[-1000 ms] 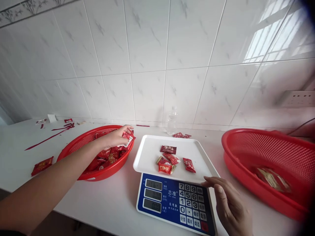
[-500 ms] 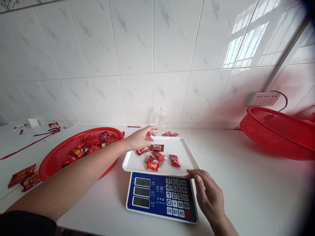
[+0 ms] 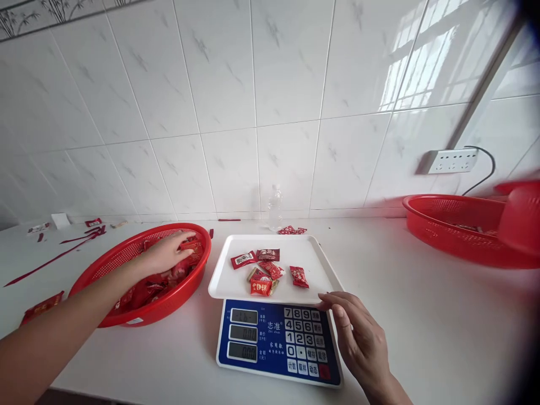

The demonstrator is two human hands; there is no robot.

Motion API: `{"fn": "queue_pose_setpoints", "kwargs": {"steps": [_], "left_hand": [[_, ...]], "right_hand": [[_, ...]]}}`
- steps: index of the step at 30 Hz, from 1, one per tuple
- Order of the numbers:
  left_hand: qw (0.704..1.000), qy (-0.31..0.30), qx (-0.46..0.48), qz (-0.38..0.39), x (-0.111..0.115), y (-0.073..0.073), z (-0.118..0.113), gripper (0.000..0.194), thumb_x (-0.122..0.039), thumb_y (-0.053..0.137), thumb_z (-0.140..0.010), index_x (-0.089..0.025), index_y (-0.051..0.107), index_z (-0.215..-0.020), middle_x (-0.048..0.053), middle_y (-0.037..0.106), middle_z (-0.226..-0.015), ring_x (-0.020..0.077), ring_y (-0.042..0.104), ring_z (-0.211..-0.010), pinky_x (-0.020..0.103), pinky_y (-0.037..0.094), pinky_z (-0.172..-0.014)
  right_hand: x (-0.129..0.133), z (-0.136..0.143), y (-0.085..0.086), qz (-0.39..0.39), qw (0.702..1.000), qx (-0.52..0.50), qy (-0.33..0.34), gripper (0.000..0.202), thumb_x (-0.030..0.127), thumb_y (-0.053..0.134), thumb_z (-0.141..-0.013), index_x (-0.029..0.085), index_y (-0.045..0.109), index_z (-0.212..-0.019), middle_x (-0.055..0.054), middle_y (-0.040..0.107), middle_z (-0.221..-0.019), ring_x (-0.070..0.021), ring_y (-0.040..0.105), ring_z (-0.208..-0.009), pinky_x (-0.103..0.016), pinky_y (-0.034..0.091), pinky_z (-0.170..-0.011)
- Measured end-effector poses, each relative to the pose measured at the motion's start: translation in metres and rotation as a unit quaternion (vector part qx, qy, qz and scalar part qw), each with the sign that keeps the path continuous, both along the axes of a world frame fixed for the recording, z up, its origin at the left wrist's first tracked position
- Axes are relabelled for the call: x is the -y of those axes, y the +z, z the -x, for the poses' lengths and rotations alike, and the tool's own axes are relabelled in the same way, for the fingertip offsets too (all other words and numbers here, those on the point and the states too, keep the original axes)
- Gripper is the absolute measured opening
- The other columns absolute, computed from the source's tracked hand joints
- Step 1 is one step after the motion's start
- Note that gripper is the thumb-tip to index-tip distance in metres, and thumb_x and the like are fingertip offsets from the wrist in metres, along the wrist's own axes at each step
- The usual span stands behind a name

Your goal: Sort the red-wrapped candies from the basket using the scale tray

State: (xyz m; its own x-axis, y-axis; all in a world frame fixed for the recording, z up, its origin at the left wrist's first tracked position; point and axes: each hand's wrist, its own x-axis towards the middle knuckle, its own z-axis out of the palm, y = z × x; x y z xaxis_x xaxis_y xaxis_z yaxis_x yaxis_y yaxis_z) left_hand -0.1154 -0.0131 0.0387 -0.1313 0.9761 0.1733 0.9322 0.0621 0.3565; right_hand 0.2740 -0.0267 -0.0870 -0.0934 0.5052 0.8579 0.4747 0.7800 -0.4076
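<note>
My left hand (image 3: pixel 164 254) is inside the red plastic basket (image 3: pixel 80 281), over wrapped red snack packets (image 3: pixel 145 292). Its fingers look stretched and apart; some blur and packets partly obscure them. My right hand (image 3: pixel 360 337) stays beside the scale, loosely bent, thumb apart, fingertips at the near right edge of the white tray (image 3: pixel 236 289). No object shows in it. On that tray lie several small packets, among them a dark red one (image 3: pixel 268 255) and a red one (image 3: pixel 299 276) off to the right. Under the tray sits a blue weighing scale (image 3: pixel 274 349) with keys and displays.
A second red basket (image 3: pixel 447 247) stands at the right, with a blurred red object (image 3: pixel 521 216) over it. Behind the tray are a clear bottle (image 3: pixel 275 208) and a red packet (image 3: pixel 292 230). Red ribbon (image 3: pixel 54 261) lies far left. A power strip (image 3: pixel 453 161) is on the wall.
My left hand, which held a small red packet above the tray, has moved left into the basket. The tray's packets look the same. At right, the red baskets have shifted apart.
</note>
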Motion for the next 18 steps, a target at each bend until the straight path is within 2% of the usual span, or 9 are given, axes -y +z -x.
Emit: {"fn": "queue_pose_setpoints", "kwargs": {"steps": [2,5,7,10,13,15,17,18], "left_hand": [[0.998,-0.063,0.003,-0.003,-0.002,-0.012,-0.022,0.054,-0.045,0.05,-0.087,-0.022,0.051,-0.135,0.01,0.052,-0.145,0.031,0.048,-0.133,0.046,0.041,-0.107],[0.984,-0.174,0.025,0.019,-0.011,-0.033,-0.068,0.065,-0.052,0.05,-0.089,-0.022,0.038,-0.145,0.012,0.037,-0.155,0.0315,0.033,-0.143,0.048,0.033,-0.113],[0.975,-0.212,0.019,0.071,-0.018,-0.046,-0.098,0.078,-0.062,0.049,-0.087,-0.021,0.029,-0.15,0.015,0.021,-0.161,0.035,0.013,-0.148,0.054,0.022,-0.117],[0.957,-0.258,0.023,0.13,-0.027,-0.057,-0.135,0.09,-0.072,0.046,-0.084,-0.022,0.02,-0.154,0.017,0.011,-0.162,0.0377,0.0,-0.148,0.062,0.01,-0.116],[0.95,-0.283,0.045,0.121,-0.033,-0.056,-0.156,0.089,-0.071,0.044,-0.086,-0.02,0.02,-0.154,0.018,0.011,-0.162,0.0369,0.0,-0.148,0.063,0.009,-0.116],[0.951,-0.285,0.057,0.103,-0.033,-0.053,-0.16,0.081,-0.069,0.037,-0.09,-0.021,0.02,-0.154,0.017,0.011,-0.162,0.034,0.002,-0.149,0.06,0.012,-0.117],[0.955,-0.275,0.105,0.04,-0.03,-0.05,-0.156,0.07,-0.064,0.033,-0.094,-0.025,0.025,-0.151,0.014,0.017,-0.162,0.0309,0.009,-0.149,0.055,0.019,-0.118],[0.954,-0.261,0.143,-0.015,-0.028,-0.05,-0.151,0.064,-0.061,0.034,-0.095,-0.026,0.03,-0.149,0.013,0.024,-0.16,0.0294,0.015,-0.149,0.052,0.023,-0.118]], "right_hand": [[-0.001,0.0,-0.001,0.002,1.0,-0.002,-0.001,0.021,0.023,0.045,-0.098,0.022,0.066,-0.096,-0.002,0.069,-0.074,-0.0175,0.066,-0.075,-0.029,0.054,-0.062],[-0.001,0.0,-0.001,0.007,1.0,-0.005,-0.005,0.021,0.024,0.045,-0.097,0.022,0.066,-0.095,-0.002,0.07,-0.074,-0.0182,0.066,-0.074,-0.03,0.054,-0.062],[-0.002,0.0,-0.001,0.008,1.0,-0.006,-0.007,0.022,0.024,0.045,-0.098,0.021,0.066,-0.095,-0.003,0.07,-0.073,-0.0183,0.067,-0.074,-0.03,0.055,-0.062],[-0.003,0.001,-0.001,0.007,1.0,-0.005,-0.008,0.021,0.024,0.045,-0.098,0.021,0.066,-0.096,-0.002,0.07,-0.072,-0.018,0.066,-0.073,-0.03,0.055,-0.063],[-0.004,0.001,-0.001,0.008,1.0,-0.002,-0.012,0.022,0.024,0.044,-0.098,0.021,0.066,-0.096,-0.003,0.07,-0.072,-0.0178,0.066,-0.073,-0.03,0.055,-0.064],[-0.004,0.001,0.0,0.008,1.0,0.0,-0.017,0.023,0.025,0.043,-0.099,0.021,0.066,-0.096,-0.003,0.07,-0.072,-0.0178,0.066,-0.073,-0.03,0.055,-0.063],[-0.003,0.001,0.0,0.01,1.0,0.003,-0.022,0.024,0.026,0.043,-0.099,0.021,0.066,-0.096,-0.003,0.07,-0.072,-0.018,0.066,-0.073,-0.03,0.054,-0.063],[-0.003,0.001,0.0,0.011,1.0,0.004,-0.026,0.025,0.027,0.043,-0.099,0.021,0.066,-0.094,-0.003,0.07,-0.072,-0.0181,0.067,-0.073,-0.03,0.054,-0.063]]}}
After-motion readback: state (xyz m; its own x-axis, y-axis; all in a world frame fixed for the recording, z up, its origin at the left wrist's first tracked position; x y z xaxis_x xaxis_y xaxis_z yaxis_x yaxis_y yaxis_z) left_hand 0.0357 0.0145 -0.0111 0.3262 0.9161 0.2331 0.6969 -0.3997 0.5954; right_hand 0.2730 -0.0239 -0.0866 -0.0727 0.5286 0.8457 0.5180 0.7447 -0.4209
